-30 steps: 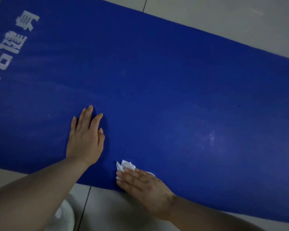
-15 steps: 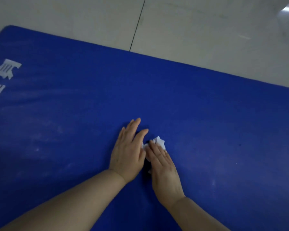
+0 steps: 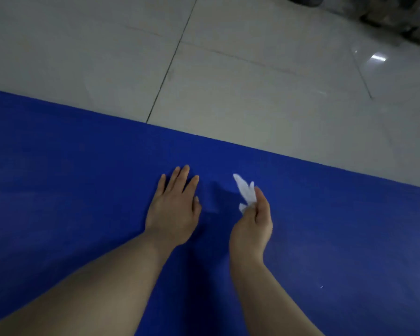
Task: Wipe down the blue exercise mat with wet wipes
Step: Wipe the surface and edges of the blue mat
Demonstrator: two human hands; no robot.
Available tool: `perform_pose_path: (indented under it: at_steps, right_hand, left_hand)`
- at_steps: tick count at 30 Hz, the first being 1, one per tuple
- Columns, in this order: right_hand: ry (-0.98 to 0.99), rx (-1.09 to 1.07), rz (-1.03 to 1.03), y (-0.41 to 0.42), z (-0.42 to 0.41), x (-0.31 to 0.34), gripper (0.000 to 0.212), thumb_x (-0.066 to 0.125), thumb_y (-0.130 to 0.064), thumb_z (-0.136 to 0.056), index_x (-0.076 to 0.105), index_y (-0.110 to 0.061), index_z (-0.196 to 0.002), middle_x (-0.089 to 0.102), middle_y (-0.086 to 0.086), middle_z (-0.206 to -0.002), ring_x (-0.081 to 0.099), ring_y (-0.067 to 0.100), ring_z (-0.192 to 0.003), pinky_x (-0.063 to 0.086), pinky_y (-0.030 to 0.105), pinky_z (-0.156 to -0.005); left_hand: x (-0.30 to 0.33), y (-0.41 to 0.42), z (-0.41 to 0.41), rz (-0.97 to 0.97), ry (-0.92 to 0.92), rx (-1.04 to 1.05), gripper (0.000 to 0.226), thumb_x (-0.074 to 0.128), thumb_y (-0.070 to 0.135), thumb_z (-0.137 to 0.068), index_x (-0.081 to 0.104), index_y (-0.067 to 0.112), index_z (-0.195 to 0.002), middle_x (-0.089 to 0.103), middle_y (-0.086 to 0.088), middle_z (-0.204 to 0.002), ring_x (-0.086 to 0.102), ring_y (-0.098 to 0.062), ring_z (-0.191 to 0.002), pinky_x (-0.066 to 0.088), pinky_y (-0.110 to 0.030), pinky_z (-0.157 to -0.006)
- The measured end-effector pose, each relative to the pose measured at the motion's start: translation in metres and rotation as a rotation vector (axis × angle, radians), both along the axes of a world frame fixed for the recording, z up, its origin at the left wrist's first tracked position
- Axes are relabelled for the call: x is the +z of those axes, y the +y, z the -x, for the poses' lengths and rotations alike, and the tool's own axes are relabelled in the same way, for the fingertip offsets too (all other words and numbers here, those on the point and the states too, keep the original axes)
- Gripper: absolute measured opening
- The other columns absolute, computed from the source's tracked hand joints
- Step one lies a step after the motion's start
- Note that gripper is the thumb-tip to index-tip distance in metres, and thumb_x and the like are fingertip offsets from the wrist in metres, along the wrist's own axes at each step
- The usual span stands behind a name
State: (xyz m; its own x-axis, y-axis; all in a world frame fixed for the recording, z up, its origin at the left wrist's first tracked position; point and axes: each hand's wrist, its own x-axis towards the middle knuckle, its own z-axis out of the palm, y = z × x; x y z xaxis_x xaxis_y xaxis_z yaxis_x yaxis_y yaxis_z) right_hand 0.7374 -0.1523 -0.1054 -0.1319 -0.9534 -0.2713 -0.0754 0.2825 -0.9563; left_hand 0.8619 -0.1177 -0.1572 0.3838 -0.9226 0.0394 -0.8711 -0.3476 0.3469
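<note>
The blue exercise mat [image 3: 337, 226] fills the lower half of the view, its far edge running from upper left down to the right. My left hand [image 3: 174, 209] lies flat on the mat, fingers straight and spread a little. Just to its right, my right hand [image 3: 254, 221] is turned on its side above the mat and pinches a crumpled white wet wipe [image 3: 245, 193] between thumb and fingers. The wipe sticks up and forward from the fingers, clear of the mat.
Pale grey floor tiles [image 3: 228, 81] with dark grout lines lie beyond the mat's far edge. Dark blurred objects [image 3: 395, 18] stand at the top right corner. A bright light reflection shows on the tiles there.
The view has shifted toward the mat's far edge, and the white lettering is out of view. My right hand has turned and lifted the wipe off the mat and moved away from my left hand.
</note>
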Motion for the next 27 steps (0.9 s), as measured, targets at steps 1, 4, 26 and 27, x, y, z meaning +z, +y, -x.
perform_pose_path:
  at_steps: [1, 4, 26, 27]
  right_hand:
    - [-0.015, -0.022, 0.016, -0.016, -0.007, -0.001, 0.04, 0.032, -0.011, -0.101, 0.056, -0.034, -0.124, 0.057, -0.028, -0.116, 0.057, -0.02, -0.083, 0.045, 0.003, -0.07]
    - [0.109, 0.067, 0.153, -0.06, -0.034, -0.007, 0.045, 0.032, -0.01, -0.101, 0.049, -0.035, -0.134, 0.046, -0.011, -0.141, 0.056, -0.017, -0.093, 0.044, 0.007, -0.08]
    - [1.204, 0.375, 0.165, -0.162, 0.024, -0.041, 0.045, 0.035, -0.017, -0.1, 0.03, -0.005, -0.143, 0.029, 0.004, -0.152, 0.018, 0.023, -0.142, 0.011, 0.04, -0.117]
    - [1.224, 0.42, 0.224, -0.155, 0.01, -0.043, 0.045, 0.035, -0.016, -0.1, 0.03, -0.005, -0.143, 0.03, 0.005, -0.151, 0.019, 0.023, -0.141, 0.012, 0.039, -0.116]
  left_hand:
    - [0.0, 0.0, -0.001, 0.037, 0.043, 0.013, 0.053, 0.026, 0.032, -0.097, 0.03, 0.018, -0.148, 0.009, -0.003, -0.16, 0.002, -0.016, -0.147, -0.008, -0.032, -0.117]
    - [0.001, -0.005, -0.005, 0.145, 0.159, 0.111, 0.048, 0.043, 0.022, -0.095, 0.041, 0.014, -0.143, 0.018, -0.005, -0.158, 0.006, -0.013, -0.145, -0.001, -0.028, -0.117]
    - [0.001, -0.016, -0.007, -0.126, -0.03, 0.173, 0.06, 0.015, 0.039, -0.092, 0.018, 0.024, -0.151, 0.0, -0.002, -0.16, -0.002, -0.02, -0.147, -0.006, -0.036, -0.118]
    - [0.001, -0.016, -0.007, -0.121, -0.028, 0.172, 0.059, 0.019, 0.038, -0.093, 0.02, 0.024, -0.15, 0.002, -0.003, -0.16, 0.0, -0.02, -0.147, -0.006, -0.036, -0.117]
